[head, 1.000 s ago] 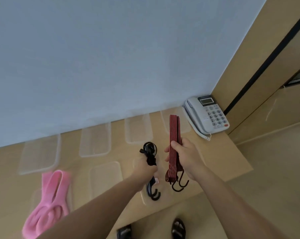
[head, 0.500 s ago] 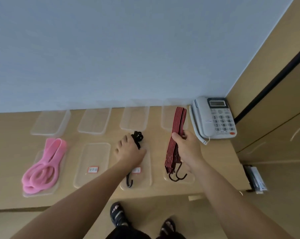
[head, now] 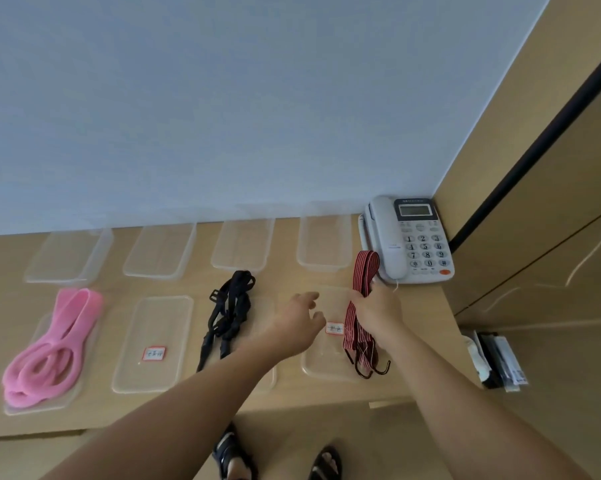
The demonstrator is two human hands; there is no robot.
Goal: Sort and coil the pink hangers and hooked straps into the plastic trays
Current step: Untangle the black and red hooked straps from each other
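While the right hand (head: 375,311) grips the red strap (head: 363,271) around its middle, the strap's hooks hang low over the right tray (head: 321,367) and its looped end points toward the phone (head: 413,244). The left hand (head: 297,318) hovers just beside it, fingers relaxed and holding nothing. The black strap (head: 228,313) lies loose across the next tray (head: 266,382), and the pink hangers (head: 55,348) rest in the left tray (head: 15,408).
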